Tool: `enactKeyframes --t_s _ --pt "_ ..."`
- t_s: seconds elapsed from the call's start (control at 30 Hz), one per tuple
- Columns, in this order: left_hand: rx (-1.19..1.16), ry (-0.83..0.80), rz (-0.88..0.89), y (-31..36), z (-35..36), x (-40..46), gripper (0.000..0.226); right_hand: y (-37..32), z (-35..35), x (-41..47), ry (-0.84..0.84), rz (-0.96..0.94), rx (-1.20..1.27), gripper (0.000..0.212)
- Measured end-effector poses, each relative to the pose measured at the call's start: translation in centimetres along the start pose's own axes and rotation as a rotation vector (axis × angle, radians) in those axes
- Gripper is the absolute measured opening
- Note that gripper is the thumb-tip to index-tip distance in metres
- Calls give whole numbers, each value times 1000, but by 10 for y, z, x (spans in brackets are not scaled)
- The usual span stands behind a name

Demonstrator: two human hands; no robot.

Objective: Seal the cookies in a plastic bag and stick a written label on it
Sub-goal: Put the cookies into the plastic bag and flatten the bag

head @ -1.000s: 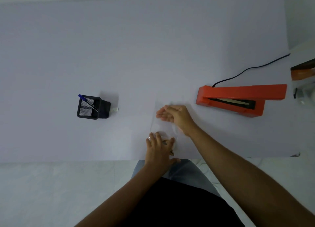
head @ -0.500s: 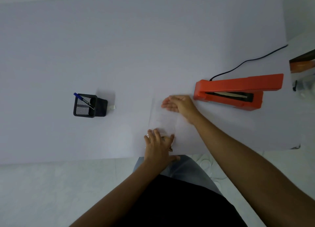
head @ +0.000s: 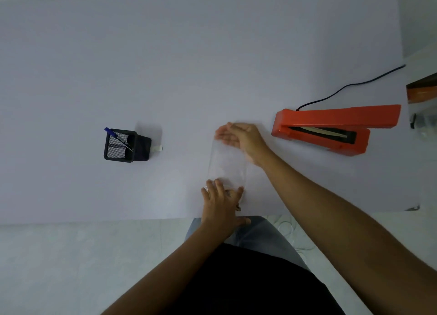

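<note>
Clear plastic bag [head: 227, 165] lying flat on the white table [head: 165, 66], near the front edge, its long axis running away from the person. Left hand [head: 221, 204] rests on the near end of the bag, fingers straight and spread, pressing it down; something small and brown (probably the cookies, largely hidden) shows beneath the fingers. Right hand [head: 238, 137] lies at the far end of the bag, fingers extended and held together, touching the film; whether it pinches the edge cannot be told. Right of the bag, apart from it: orange heat sealer [head: 331, 130], arm raised, black cord [head: 350, 85] trailing to the far right. Well to the left: black mesh pen holder [head: 126, 145] with a blue pen [head: 118, 138], and a small white label [head: 157, 148] just beside it.
</note>
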State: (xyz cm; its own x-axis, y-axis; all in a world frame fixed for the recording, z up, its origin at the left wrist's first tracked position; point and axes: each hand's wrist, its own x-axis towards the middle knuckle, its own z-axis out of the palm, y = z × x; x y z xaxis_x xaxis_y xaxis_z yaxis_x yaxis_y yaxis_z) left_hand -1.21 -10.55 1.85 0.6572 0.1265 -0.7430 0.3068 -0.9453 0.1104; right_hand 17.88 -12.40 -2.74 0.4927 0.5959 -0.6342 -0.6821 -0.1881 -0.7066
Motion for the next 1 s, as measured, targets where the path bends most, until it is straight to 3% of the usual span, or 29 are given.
enactKeyframes --t_s 0.13,0.3,0.63,0.77,0.9,1.0 --pt "-8 7 7 -2 -3 3 95 36 31 -21 -226 169 -169 37" --pt "17 -5 3 -2 -4 1 94 30 33 2 -121 173 -119 40" --pt "16 12 11 -2 -5 3 96 -32 4 60 87 -76 -30 40" --pt "19 15 10 -2 -2 3 95 -17 -7 19 29 -45 -5 38" --pt "33 40 9 -2 0 4 97 30 -10 -45 -99 78 -136 40" --pt "58 46 13 -2 0 5 99 58 -13 -71 -94 111 -192 41"
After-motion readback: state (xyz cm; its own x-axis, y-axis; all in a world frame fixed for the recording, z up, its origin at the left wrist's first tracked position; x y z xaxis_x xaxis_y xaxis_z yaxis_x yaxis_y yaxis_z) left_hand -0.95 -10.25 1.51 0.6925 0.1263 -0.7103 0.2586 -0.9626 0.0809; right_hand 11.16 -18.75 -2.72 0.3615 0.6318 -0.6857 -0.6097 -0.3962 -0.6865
